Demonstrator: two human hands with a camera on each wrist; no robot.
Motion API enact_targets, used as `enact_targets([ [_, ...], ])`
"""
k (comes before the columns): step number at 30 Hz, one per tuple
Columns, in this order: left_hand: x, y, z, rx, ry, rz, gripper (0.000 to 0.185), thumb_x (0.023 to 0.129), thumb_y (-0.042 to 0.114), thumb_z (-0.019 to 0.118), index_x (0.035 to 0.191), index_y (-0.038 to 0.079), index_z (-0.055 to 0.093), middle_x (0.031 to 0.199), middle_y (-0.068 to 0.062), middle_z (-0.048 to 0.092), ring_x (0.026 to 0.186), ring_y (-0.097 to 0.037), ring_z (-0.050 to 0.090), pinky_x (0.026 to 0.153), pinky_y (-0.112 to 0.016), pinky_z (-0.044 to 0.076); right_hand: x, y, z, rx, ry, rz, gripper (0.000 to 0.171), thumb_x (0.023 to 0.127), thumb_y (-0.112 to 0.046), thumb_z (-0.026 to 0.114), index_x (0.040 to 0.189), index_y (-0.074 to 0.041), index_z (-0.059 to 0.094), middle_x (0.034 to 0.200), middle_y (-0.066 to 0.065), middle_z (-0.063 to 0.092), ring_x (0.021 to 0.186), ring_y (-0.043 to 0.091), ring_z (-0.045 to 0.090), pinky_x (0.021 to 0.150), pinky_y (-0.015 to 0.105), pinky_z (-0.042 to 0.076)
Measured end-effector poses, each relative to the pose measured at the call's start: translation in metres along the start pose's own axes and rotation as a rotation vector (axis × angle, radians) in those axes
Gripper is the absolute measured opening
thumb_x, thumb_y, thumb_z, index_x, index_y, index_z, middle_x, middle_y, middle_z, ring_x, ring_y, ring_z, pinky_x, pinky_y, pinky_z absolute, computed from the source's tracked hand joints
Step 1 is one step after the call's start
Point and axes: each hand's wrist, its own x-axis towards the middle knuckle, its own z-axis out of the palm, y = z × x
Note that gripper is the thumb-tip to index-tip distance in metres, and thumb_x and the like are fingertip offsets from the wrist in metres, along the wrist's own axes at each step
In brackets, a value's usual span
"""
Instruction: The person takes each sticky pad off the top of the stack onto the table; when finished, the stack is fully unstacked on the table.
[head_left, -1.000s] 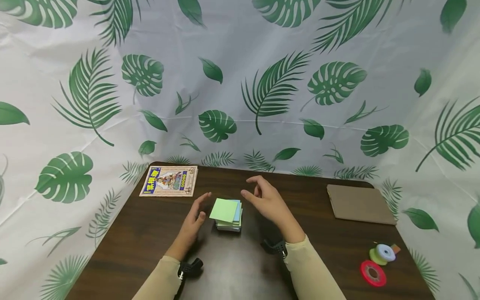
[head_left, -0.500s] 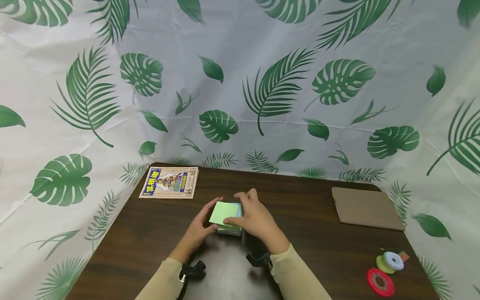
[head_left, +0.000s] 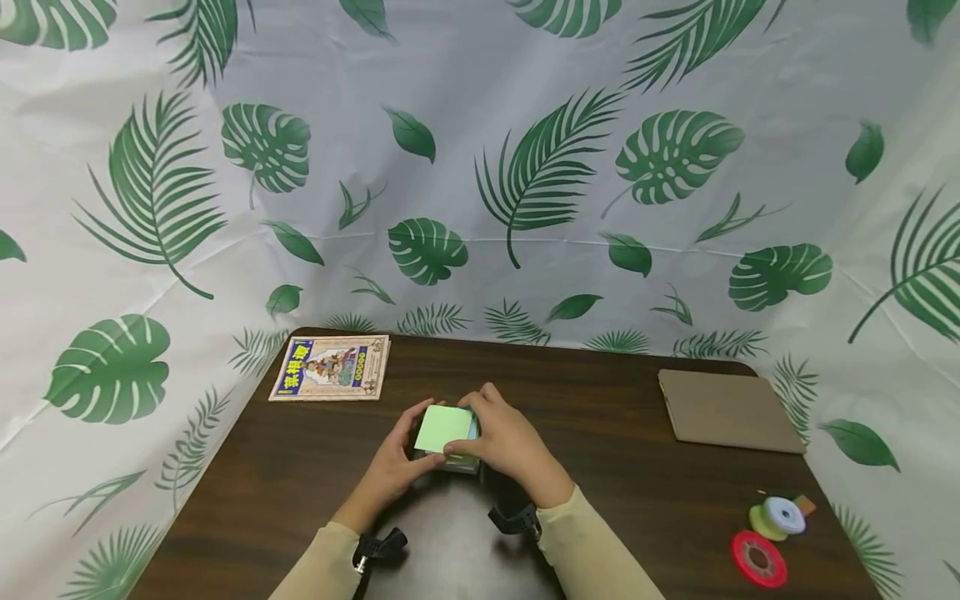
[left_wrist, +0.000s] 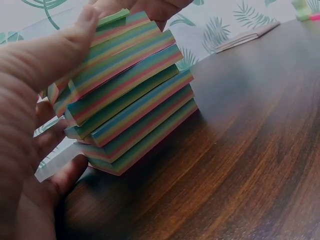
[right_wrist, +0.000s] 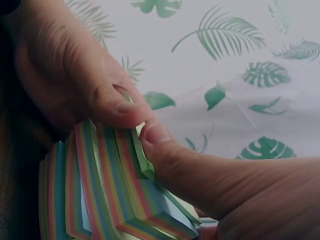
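A tall stack of sticky note pads (head_left: 442,427) stands at mid-table, with a light green pad on top. Striped, many-coloured sides show in the left wrist view, where the pads (left_wrist: 132,95) sit unevenly on one another. My left hand (head_left: 392,460) grips the stack's left side, thumb across the near face and fingers behind. From the right, my right hand (head_left: 512,440) holds the upper pads between its thumb on the near side and fingers at the far side. Both thumbs come close together at the top pads (right_wrist: 142,150) in the right wrist view.
An illustrated booklet (head_left: 330,368) lies at the back left of the dark wood table (head_left: 585,383). At the back right is a brown notebook (head_left: 729,410). Ribbon spools (head_left: 780,518) and a red ring-shaped reel (head_left: 741,553) lie at the right. A leaf-print cloth (head_left: 450,192) hangs behind.
Both hands have come inward from either side of the stack and taken hold of it. The light green top pad sits a little straighter over the stack than before.
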Motion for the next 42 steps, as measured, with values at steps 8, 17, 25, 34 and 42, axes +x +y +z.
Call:
enact_targets([
  [8, -0.001, 0.001, 0.001, 0.021, 0.034, -0.067, 0.092, 0.092, 0.006, 0.087, 0.167, 0.008, 0.036, 0.163, -0.020, 0.053, 0.129, -0.005, 0.061, 0.104, -0.020, 0.051, 0.002, 0.002, -0.001, 0.030, 0.004, -0.007, 0.056, 0.088, -0.047, 0.091, 0.132, -0.021, 0.068, 0.115, -0.005, 0.058, 0.086, 0.013, 0.058, 0.080, 0.033, 0.052],
  [17, -0.001, 0.005, 0.001, 0.107, 0.059, -0.131, 0.086, 0.093, 0.015, 0.088, 0.166, 0.014, 0.043, 0.151, -0.015, 0.064, 0.125, -0.015, 0.065, 0.103, -0.023, 0.052, 0.008, 0.008, -0.004, 0.032, 0.035, -0.064, 0.061, 0.083, -0.045, 0.095, 0.133, -0.021, 0.067, 0.115, -0.001, 0.059, 0.096, 0.016, 0.052, 0.086, 0.037, 0.051],
  [25, 0.000, 0.001, -0.001, 0.099, 0.030, -0.117, 0.081, 0.095, 0.014, 0.086, 0.165, 0.014, 0.044, 0.153, -0.018, 0.062, 0.131, -0.035, 0.065, 0.105, -0.029, 0.054, 0.013, 0.019, -0.007, 0.074, 0.138, -0.149, 0.065, 0.084, -0.034, 0.096, 0.139, -0.024, 0.063, 0.128, -0.003, 0.064, 0.113, 0.020, 0.052, 0.098, 0.044, 0.052],
  [34, 0.002, 0.002, -0.002, 0.070, 0.031, -0.063, 0.082, 0.094, 0.010, 0.085, 0.165, 0.012, 0.044, 0.158, -0.019, 0.058, 0.134, -0.024, 0.062, 0.109, -0.026, 0.052, 0.022, 0.045, 0.001, 0.557, 0.274, -0.246, 0.066, 0.098, -0.010, 0.082, 0.157, -0.023, 0.053, 0.101, 0.003, 0.068, 0.082, 0.014, 0.066, 0.074, 0.030, 0.057],
  [42, 0.002, 0.002, -0.001, 0.059, 0.021, -0.050, 0.084, 0.094, 0.007, 0.086, 0.165, 0.005, 0.042, 0.163, -0.018, 0.054, 0.133, -0.009, 0.059, 0.108, -0.024, 0.051, 0.032, 0.094, 0.021, 1.331, 0.613, -0.090, 0.055, 0.103, 0.006, 0.069, 0.149, 0.009, 0.039, 0.097, 0.004, 0.072, 0.072, 0.013, 0.069, 0.062, 0.024, 0.058],
])
